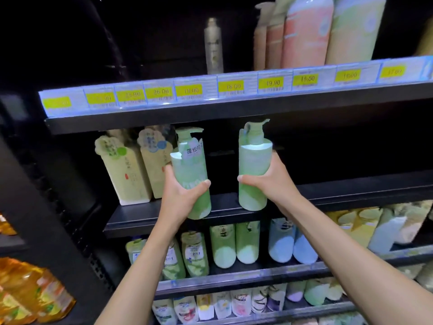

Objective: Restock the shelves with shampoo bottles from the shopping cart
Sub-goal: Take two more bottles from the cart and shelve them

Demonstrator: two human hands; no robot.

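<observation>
I hold two pale green pump shampoo bottles in front of the black middle shelf [351, 191]. My left hand [181, 195] grips the left bottle [191, 170] round its lower body, tilted slightly left, its base over the shelf's front edge. My right hand [267, 181] grips the right bottle [254, 167] at mid-height, upright, with its base at or just above the shelf board. The shopping cart is out of view.
Two cream rectangular bottles [131, 170] stand at the middle shelf's left. The top shelf carries yellow price tags [230, 86], a slim silver bottle [213, 46] and tall pink and green bottles [307, 31]. Lower shelves [234, 275] hold several green, blue and white bottles. Cooking oil bottles [30, 292] sit at far left.
</observation>
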